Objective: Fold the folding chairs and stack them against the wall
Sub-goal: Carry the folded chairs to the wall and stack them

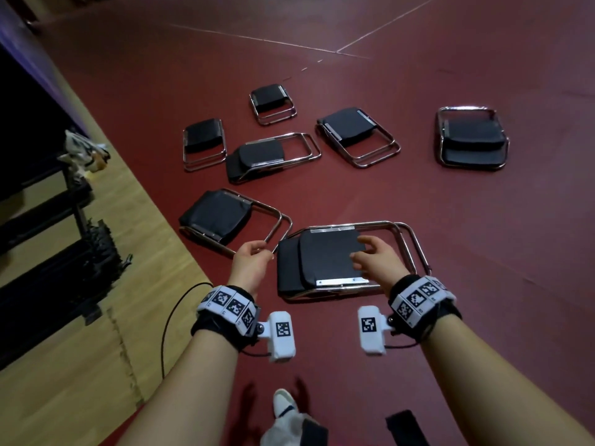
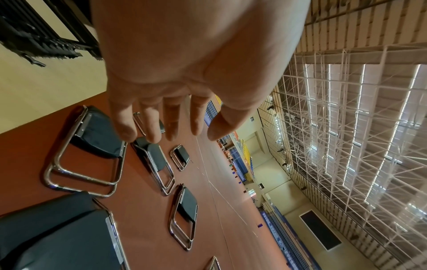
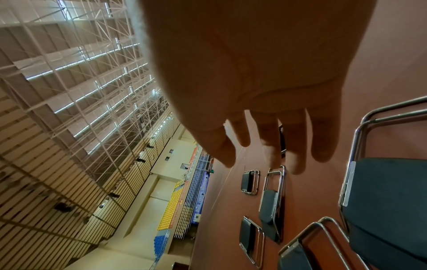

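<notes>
Seven folded chairs, black seats on chrome tube frames, lying flat and scattered on a dark red floor (image 1: 418, 204). Nearest folded chair (image 1: 325, 262) directly ahead, below both hands. Second chair (image 1: 222, 217) just to its left, at the edge where red floor meets pale wooden floor (image 1: 77, 365). Further off, a middle chair (image 1: 260, 157) with a small chair (image 1: 203, 140) at its left, overlapping or touching it at the corner; another small chair (image 1: 272, 99) behind, an angled chair (image 1: 352, 130) to the right, and a far-right chair (image 1: 471, 141) well apart from the rest.

Left hand (image 1: 249, 263) raised above the floor near the chrome frame of the second chair, fingers loosely extended and relaxed, holding nothing; in the left wrist view, fingers (image 2: 148, 126) hanging straight with the chairs visible beyond them. Right hand (image 1: 375, 259) hovering over the black seat of the nearest chair, fingers spread and slightly bent, gripping nothing; contact with the seat not discernible. In the right wrist view, right-hand fingers (image 3: 298, 146) separated, dark against the floor.

White bands with black-and-white square markers on both wrists. Black cable (image 1: 175, 317) looping across the wooden floor. Black racks (image 1: 48, 268) along the left. White shoe (image 1: 285, 403) at the bottom edge.
</notes>
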Demonstrator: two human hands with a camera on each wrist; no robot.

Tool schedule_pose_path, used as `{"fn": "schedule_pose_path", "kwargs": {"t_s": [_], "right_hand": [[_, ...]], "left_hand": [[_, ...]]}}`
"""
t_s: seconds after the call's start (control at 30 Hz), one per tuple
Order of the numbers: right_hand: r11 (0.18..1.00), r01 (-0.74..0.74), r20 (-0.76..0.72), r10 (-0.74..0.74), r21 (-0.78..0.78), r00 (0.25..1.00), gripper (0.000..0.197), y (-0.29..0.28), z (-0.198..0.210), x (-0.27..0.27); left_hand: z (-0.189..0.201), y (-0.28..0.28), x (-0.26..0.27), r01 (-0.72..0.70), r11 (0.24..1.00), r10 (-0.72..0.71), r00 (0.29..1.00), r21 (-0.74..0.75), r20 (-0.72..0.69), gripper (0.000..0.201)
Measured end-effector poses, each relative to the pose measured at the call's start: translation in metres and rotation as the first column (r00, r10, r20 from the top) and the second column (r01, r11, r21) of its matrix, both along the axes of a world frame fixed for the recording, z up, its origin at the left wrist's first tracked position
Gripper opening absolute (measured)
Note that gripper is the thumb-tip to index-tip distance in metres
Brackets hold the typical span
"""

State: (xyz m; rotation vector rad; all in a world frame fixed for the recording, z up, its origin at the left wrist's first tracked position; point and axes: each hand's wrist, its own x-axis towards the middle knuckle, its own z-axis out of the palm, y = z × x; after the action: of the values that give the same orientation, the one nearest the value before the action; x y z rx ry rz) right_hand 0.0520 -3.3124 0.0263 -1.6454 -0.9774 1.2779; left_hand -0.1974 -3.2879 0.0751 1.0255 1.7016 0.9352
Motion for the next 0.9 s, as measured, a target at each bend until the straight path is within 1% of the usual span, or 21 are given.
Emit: {"fn": "schedule_pose_path", "kwargs": {"t_s": [0.13,0.3,0.4,0.53,0.63,0.77,0.9], "right_hand": [[0.997,0.068,-0.006,-0.068,-0.023,0.998,0.046,0.064,-0.003,-0.050],[0.987,0.150,-0.030,-0.152,-0.054,0.988,0.046,0.123,-0.007,-0.087],[0.973,0.211,-0.043,-0.216,-0.087,0.976,0.043,0.150,-0.012,-0.088],[0.944,0.306,-0.028,-0.311,-0.121,0.950,0.044,0.189,-0.022,-0.077],[0.930,0.346,-0.030,-0.352,-0.128,0.936,0.042,0.227,-0.026,-0.069],[0.927,0.355,-0.036,-0.361,-0.121,0.932,0.041,0.274,-0.022,-0.062],[0.909,0.395,-0.052,-0.404,-0.129,0.913,0.035,0.303,-0.018,-0.064]], "left_hand": [[-0.008,0.080,-0.049,0.049,0.998,-0.049,0.999,-0.034,0.005,0.032],[-0.013,0.169,-0.080,0.134,0.989,-0.135,0.991,-0.066,-0.003,0.031],[-0.018,0.211,-0.074,0.197,0.977,-0.198,0.980,-0.083,0.004,0.032],[-0.028,0.265,-0.058,0.276,0.954,-0.270,0.961,-0.117,0.065,0.029],[-0.031,0.308,-0.047,0.290,0.949,-0.279,0.956,-0.126,0.094,0.030],[-0.027,0.357,-0.037,0.311,0.945,-0.305,0.950,-0.106,0.064,0.029],[-0.025,0.397,-0.037,0.361,0.925,-0.360,0.932,-0.121,0.035,0.029]]}}
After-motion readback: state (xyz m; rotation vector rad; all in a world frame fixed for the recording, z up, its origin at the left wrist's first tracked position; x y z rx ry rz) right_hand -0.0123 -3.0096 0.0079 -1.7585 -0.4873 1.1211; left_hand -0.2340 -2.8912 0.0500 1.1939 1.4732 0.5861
